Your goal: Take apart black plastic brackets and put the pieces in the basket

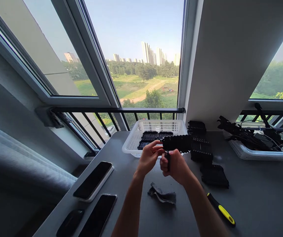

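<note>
My left hand pinches the left end of a black ridged plastic part, held up over the grey table. My right hand is closed around a dark handle that points up at the underside of that part. Both hands hover just in front of a white mesh basket holding several more black parts. A crumpled grey cloth lies on the table below my hands.
Stacks of black parts sit right of the basket, one more nearer. A yellow-and-black tool lies at the right. Three phones lie at the left edge. A white tray of cables stands far right.
</note>
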A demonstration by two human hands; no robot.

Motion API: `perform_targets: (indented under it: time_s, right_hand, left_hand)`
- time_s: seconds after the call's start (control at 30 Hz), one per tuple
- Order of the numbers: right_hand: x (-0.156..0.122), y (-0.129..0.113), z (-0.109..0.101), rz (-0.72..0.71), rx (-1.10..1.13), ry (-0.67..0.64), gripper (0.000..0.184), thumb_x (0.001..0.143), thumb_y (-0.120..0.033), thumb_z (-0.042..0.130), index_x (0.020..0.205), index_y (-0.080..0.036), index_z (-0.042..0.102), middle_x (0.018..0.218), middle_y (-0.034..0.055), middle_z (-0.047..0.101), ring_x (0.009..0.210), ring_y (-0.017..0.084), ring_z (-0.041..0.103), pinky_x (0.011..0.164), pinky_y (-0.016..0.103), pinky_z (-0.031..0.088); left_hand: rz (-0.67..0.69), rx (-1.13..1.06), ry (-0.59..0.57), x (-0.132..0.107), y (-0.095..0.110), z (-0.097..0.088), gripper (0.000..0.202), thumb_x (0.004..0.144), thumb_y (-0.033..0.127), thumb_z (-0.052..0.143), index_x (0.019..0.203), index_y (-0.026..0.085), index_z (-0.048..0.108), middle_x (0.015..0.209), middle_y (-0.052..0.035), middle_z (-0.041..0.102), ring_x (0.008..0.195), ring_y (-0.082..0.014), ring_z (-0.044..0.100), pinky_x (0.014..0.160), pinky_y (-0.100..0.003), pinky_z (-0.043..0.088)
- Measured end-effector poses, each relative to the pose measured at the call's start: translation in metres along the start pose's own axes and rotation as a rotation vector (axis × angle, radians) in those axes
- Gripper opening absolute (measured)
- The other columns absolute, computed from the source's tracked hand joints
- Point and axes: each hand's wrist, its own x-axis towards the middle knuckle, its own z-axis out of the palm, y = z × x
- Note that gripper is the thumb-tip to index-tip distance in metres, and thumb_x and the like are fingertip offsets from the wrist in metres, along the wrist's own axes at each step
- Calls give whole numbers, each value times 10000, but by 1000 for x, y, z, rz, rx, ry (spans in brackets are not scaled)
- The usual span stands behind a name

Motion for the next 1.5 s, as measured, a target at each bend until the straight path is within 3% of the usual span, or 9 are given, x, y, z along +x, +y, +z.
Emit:
perform_targets:
  time_s: [0.17,0.53,1.03,1.5]
  right_hand:
    - [-2,-2,0,-13,33,11,264,682,-438,424,571,-203,379,543,-49,270,496,93,186,440,220,107]
    - [-4,-4,-1,26,133,24,246,650,-434,421,569,-215,345,548,-56,233,508,100,169,437,217,128]
    - [-10,-14,-18,-32,256,-1,265,669,-439,474,597,-215,353,565,-50,237,521,106,178,442,210,138]
    - [-23,-32,-42,-103,296,71,282,669,-440,473,610,-218,308,580,-56,211,513,102,177,446,217,145]
  left_hand:
    - [100,42,-45,-1,-1,2,215,701,220,666,898,174,594,767,-18,688,724,-157,674,719,-259,534]
    - [144,128,-90,-2,-5,1,132,741,163,608,873,168,613,815,-33,699,787,-174,688,727,-250,527]
    - [91,136,-89,-4,-1,-2,155,781,252,618,917,178,609,829,-46,725,806,-202,698,759,-303,554]
    - [40,96,40,-3,4,-11,265,707,285,673,939,168,620,828,-59,722,833,-229,705,770,-346,565]
